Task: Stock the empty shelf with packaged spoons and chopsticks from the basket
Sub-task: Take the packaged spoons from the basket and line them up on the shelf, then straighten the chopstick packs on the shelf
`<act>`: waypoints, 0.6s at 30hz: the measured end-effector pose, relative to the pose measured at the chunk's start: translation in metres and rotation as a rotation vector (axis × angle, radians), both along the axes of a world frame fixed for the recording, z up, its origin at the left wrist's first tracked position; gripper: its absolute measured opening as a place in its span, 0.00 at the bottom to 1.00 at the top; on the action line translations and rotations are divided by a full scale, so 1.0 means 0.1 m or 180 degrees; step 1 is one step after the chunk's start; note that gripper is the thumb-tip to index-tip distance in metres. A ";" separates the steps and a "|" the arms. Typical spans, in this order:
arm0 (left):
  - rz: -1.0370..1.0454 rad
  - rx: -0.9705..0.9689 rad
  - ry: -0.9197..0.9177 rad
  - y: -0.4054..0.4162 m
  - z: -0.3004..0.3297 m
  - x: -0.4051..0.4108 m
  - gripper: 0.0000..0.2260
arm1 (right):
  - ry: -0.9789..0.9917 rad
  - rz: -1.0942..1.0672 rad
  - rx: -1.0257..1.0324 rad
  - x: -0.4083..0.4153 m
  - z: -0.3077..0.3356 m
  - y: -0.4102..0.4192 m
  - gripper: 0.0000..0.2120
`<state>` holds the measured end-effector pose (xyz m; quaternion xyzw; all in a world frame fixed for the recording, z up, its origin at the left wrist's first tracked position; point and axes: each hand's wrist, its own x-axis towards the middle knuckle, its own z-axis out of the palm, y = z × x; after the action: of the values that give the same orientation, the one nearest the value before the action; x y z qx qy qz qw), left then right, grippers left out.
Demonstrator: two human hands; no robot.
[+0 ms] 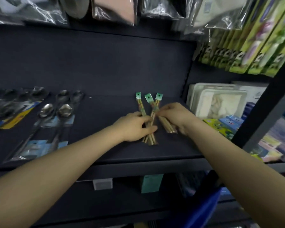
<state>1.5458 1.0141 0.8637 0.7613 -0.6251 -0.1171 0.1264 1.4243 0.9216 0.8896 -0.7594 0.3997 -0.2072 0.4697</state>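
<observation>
The dark shelf (105,76) ran wide in front of me, its back panel and floor the same deep navy, with goods crowding the bays around it. My left hand (133,127) lay curled round the lower ends of two chopstick packs (149,125), thumb across the wooden tips near the front of the shelf floor. My right hand (173,115) pinched a third pack (167,125) just beside them, fingertips closed on its middle where it crossed the others. The three packs fanned upward toward the back, each ending in a green header tag (148,97) with a dark punched hole; any print on the tags was too blurred for me to read. Well to the left, packaged spoons (56,122) lay flat on the same shelf, bowls toward the back, on blue and yellow backing cards whose writing I could not make out. To the right, beyond the upright, stood white trays (220,102) and small colourful boxes (220,125). Above them hung tall green packages (253,46) with illegible lettering. Clear plastic bags (39,9) hung along the top. A blue basket (204,209) edge showed below my right forearm.
</observation>
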 end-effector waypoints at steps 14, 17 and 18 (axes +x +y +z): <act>0.0199 -0.0219 0.0135 0.35 -0.09 0.44 0.19 | 0.1091 0.1036 -0.2046 0.34 -0.23 0.10 0.12; 0.0015 -0.0097 0.0046 0.33 -0.08 0.42 0.21 | 0.1439 0.1040 -0.2354 0.20 -0.23 0.06 0.11; -0.0075 -0.0050 0.0027 0.31 -0.08 0.40 0.22 | 0.1541 0.1017 -0.2364 0.15 -0.22 0.02 0.11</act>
<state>1.5857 1.0453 0.8556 0.7523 -0.6344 -0.1169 0.1336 1.4394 0.9235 0.8679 -0.9545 0.2746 -0.0782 0.0855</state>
